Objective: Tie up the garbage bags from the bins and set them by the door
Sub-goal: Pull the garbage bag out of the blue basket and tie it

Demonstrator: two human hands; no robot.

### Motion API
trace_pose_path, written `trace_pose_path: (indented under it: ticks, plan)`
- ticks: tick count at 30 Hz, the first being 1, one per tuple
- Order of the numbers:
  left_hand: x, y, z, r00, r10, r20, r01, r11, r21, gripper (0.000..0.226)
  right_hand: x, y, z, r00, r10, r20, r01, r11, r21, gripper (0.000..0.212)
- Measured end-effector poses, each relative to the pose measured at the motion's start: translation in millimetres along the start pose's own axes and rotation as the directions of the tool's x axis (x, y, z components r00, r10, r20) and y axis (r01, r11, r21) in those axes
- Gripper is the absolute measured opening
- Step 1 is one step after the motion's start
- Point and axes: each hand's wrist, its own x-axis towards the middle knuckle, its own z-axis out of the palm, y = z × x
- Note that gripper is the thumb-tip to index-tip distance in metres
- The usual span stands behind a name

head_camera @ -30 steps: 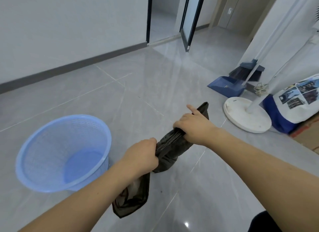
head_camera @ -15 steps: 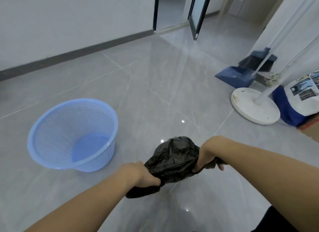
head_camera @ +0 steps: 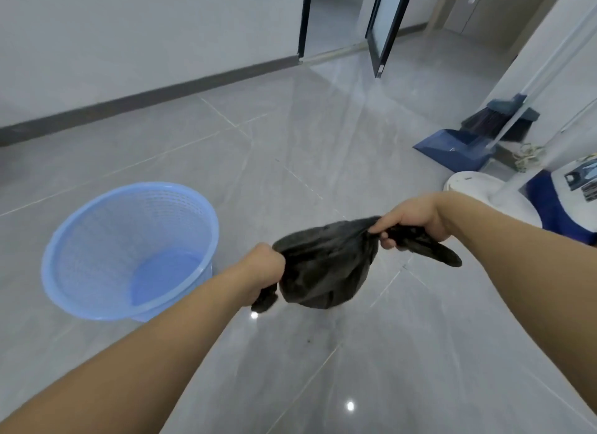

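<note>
Bin (head_camera: 129,252) left of the bag (head_camera: 323,265); dustpan (head_camera: 452,146) far right.

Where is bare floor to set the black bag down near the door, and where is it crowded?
Bare tiles run from the blue basket up to the open door and along the wall's baseboard. Crowded at right: dustpan, broom, white round base.

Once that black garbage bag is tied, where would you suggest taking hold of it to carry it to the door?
Probably at the gathered top, from above. The left hand and right hand each grip a twisted end of the black garbage bag, and its bulging body hangs between them, so those bunched ends make a narrow, firm handle.
</note>
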Motion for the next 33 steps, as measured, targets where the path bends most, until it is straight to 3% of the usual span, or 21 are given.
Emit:
trace_pose_path:
  ticks: [2, 3, 5, 6, 7, 8, 10, 11, 12, 13, 14, 15, 17, 20, 23, 24, 26, 28, 29, 31, 33]
  plan:
    - [0.9, 13.4, 1.6, 0.984, 0.105, -0.142, -0.132, 0.971, -0.198, 0.018, 2.1, -1.3, -5.7, 0.981, -0.187, -0.052, 0.194, 0.941, 0.278, 0.03]
    - [2.0, 17.0, 4.1, 0.965, 0.169, -0.201, -0.21, 0.956, -0.204, 0.018, 6.8, -0.6, -5.6, 0.961, -0.261, -0.096, 0.277, 0.864, 0.42, 0.03]
    - [5.9, 14.2, 15.9, 0.933, 0.273, -0.235, -0.265, 0.962, 0.067, 0.031, 25.7, 4.5, -3.5, 0.924, -0.336, -0.182, 0.372, 0.686, 0.625, 0.033]
    - [10.9, 7.7, 23.8, 0.938, 0.312, -0.151, -0.247, 0.906, 0.344, 0.034, 36.1, 9.0, 1.2, 0.92, -0.344, -0.19, 0.381, 0.667, 0.64, 0.035]
    - [16.2, 1.5, 30.2, 0.965, 0.262, -0.005, -0.204, 0.763, 0.614, 0.031, 50.4, 17.8, 4.4, 0.928, -0.324, -0.183, 0.367, 0.718, 0.592, 0.036]
    - [20.6, -3.3, 37.4, 0.985, 0.1, 0.138, -0.171, 0.585, 0.793, 0.023, 61.9, 27.9, 8.6, 0.945, -0.282, -0.164, 0.326, 0.808, 0.49, 0.038]
    - [39.7, -13.0, 49.7, 0.938, -0.143, 0.315, -0.248, 0.355, 0.901, 0.024, 81.2, 51.0, 16.4, 0.978, -0.169, -0.12, 0.197, 0.939, 0.283, 0.044]
    - [46.6, -14.9, 53.3, 0.925, -0.171, 0.339, -0.257, 0.378, 0.89, 0.026, 86.3, 61.1, 20.5, 0.989, -0.118, -0.093, 0.136, 0.967, 0.218, 0.048]
    - [50.4, -14.6, 56.3, 0.933, -0.146, 0.329, -0.209, 0.526, 0.824, 0.025, 88.0, 69.5, 24.7, 0.995, -0.073, -0.066, 0.083, 0.982, 0.168, 0.053]
    - [53.8, -15.1, 57.3, 0.959, -0.101, 0.265, -0.086, 0.786, 0.612, 0.022, 88.0, 77.1, 28.2, 0.998, -0.038, -0.044, 0.043, 0.991, 0.123, 0.055]
    - [54.5, -15.2, 57.4, 0.981, -0.08, 0.178, 0.029, 0.96, 0.277, 0.025, 86.2, 83.6, 31.1, 1.0, -0.006, -0.024, 0.009, 0.996, 0.09, 0.053]
    - [55.4, -19.8, 58.8, 0.991, -0.085, 0.102, 0.087, 0.996, -0.013, 0.03, 84.9, 89.4, 32.6, 1.0, 0.021, -0.003, -0.021, 0.998, 0.065, 0.05]
    - [56.6, -26.1, 59.3, 0.986, -0.133, 0.096, 0.16, 0.908, -0.388, 0.03, 85.7, 100.2, 32.7, 0.998, 0.06, 0.03, -0.06, 0.998, 0.0, 0.043]
    - [53.4, -27.1, 63.5, 0.978, -0.045, 0.202, 0.164, 0.764, -0.624, 0.034, 92.5, 112.5, 31.0, 0.994, 0.092, 0.054, -0.089, 0.995, -0.04, 0.045]
    - [58.0, -24.1, 66.8, 0.99, 0.036, 0.137, 0.091, 0.58, -0.81, 0.028, 101.1, 124.7, 34.1, 0.969, 0.017, 0.245, -0.091, 0.952, 0.293, 0.049]
    - [61.5, -24.9, 69.5, 0.998, 0.007, 0.069, 0.051, 0.605, -0.795, 0.023, 103.5, 129.0, 36.3, 0.941, -0.093, 0.325, -0.076, 0.88, 0.47, 0.047]
    - [69.6, -30.9, 75.9, 0.99, -0.016, -0.139, -0.072, 0.791, -0.607, 0.017, 108.6, 134.8, 42.0, 0.814, -0.429, 0.391, -0.055, 0.612, 0.789, 0.04]
    - [77.5, -43.8, 81.7, 0.925, 0.166, -0.342, -0.228, 0.962, -0.152, 0.015, 110.7, 134.1, 48.1, 0.637, -0.72, 0.275, -0.067, 0.305, 0.95, 0.026]
    - [79.6, -51.0, 84.5, 0.889, 0.286, -0.358, -0.258, 0.958, 0.126, 0.017, 110.8, 131.5, 49.9, 0.579, -0.796, 0.177, -0.066, 0.17, 0.983, 0.021]
    - [80.1, -62.8, 88.8, 0.869, 0.407, -0.28, -0.191, 0.8, 0.569, 0.024, 111.9, 124.0, 50.7, 0.59, -0.807, -0.032, -0.022, -0.055, 0.998, 0.015]
    - [78.9, -69.2, 95.1, 0.891, 0.423, -0.163, -0.117, 0.562, 0.819, 0.034, 115.3, 117.0, 49.2, 0.701, -0.687, -0.192, 0.116, -0.157, 0.981, 0.018]
